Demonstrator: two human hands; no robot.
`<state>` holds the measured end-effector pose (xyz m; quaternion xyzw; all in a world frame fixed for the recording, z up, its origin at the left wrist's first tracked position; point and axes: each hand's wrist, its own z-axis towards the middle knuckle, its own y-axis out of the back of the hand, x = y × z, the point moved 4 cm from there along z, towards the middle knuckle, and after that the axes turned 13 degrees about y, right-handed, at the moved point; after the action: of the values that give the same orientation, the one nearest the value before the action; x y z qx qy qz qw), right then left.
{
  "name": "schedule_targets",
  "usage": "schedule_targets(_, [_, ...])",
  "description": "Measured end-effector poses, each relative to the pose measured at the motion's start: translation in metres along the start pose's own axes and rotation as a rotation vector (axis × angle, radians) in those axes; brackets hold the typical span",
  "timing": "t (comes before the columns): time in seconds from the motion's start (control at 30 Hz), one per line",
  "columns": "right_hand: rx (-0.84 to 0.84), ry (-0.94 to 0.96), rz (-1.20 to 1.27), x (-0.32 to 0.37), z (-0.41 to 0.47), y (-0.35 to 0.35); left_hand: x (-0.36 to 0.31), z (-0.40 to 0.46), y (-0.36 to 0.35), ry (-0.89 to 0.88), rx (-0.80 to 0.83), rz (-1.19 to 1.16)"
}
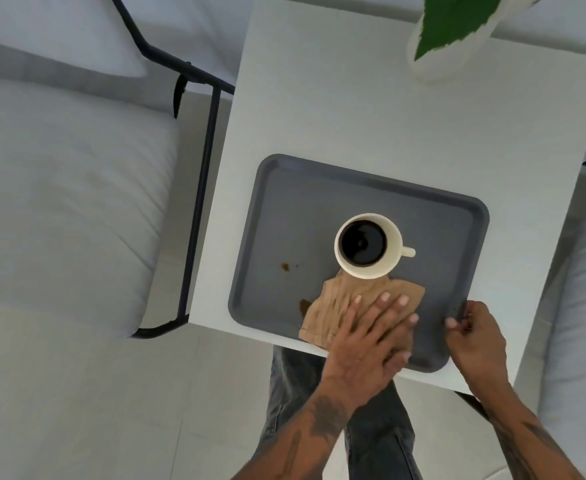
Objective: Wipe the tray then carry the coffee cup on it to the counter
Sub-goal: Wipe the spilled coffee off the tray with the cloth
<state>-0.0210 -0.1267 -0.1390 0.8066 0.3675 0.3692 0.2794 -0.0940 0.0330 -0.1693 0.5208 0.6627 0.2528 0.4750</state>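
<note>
A grey tray (284,188) lies on a white table (336,109). In its middle stands a cream coffee cup (393,261) full of black coffee, handle pointing right. My left hand (367,337) presses flat on a brown paper napkin (329,313) at the tray's near edge, just below the cup. Brown coffee stains mark the tray: one spot (285,266) to the left, another (303,305) at the napkin's left edge. My right hand (475,337) pinches the tray's near right rim.
A white pot with a green leaf (447,36) stands at the table's far right corner. Pale cushioned seats with black metal frames (201,188) flank the table on both sides. My legs in dark jeans (371,427) stand against the table's near edge.
</note>
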Motion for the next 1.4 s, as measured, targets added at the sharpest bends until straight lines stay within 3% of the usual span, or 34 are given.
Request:
schedule_targets(0.1, [0.019,0.007,-0.002,0.001,0.000,0.000,0.030,-0.001,0.009,0.041,-0.063,-0.019])
schedule_targets(0.37, [0.047,-0.024,0.001,-0.001,0.003,-0.002,0.125,-0.001,0.048,0.081,-0.037,0.138])
schedule_targets(0.53, [0.046,0.000,0.004,-0.003,0.004,-0.003,0.147,-0.001,0.073,0.112,-0.131,0.074])
schedule_targets(0.67, [0.103,0.001,0.109,-0.009,0.002,0.003,0.163,-0.008,0.074,0.211,-0.146,0.171])
schedule_targets(0.83, [0.147,-0.012,0.206,-0.016,0.005,0.011,0.132,-0.004,0.055,0.331,-0.131,0.089])
schedule_targets(1.17, [0.211,0.048,0.331,-0.034,0.007,0.014,-0.006,-0.008,-0.005,-0.040,-0.070,-0.009])
schedule_targets(1.4, [0.223,0.176,0.308,-0.039,0.010,0.014,-0.054,0.035,-0.013,-0.074,-0.052,0.093])
